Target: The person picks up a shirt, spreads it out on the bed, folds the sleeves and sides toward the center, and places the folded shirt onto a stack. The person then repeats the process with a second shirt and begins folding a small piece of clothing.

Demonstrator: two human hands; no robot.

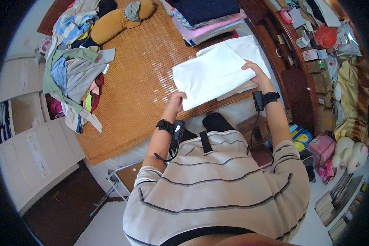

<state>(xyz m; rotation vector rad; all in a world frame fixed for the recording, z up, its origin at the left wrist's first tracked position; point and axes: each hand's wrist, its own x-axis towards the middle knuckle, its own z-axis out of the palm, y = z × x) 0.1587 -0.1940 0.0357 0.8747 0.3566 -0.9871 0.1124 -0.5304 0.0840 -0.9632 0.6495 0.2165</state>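
Observation:
A folded white cloth [212, 75] is stretched between my two hands above the right side of a bed with a bamboo mat [132, 101]. My left hand [179, 100] grips its near left corner. My right hand [254, 71] grips its right end, fingers over the top. Another folded white cloth [249, 46] lies behind and partly under it, its extent hidden. Beyond these, a stack of folded clothes [209, 24] has a dark blue piece on top.
A loose heap of clothes [80, 73] lies at the bed's left, beside a brown plush toy [110, 27]. A dark wooden headboard or cabinet [295, 80] borders the right. Left stand pale drawers [43, 153], one pulled out. Shelves at far right hold boxes and a plush toy [350, 153].

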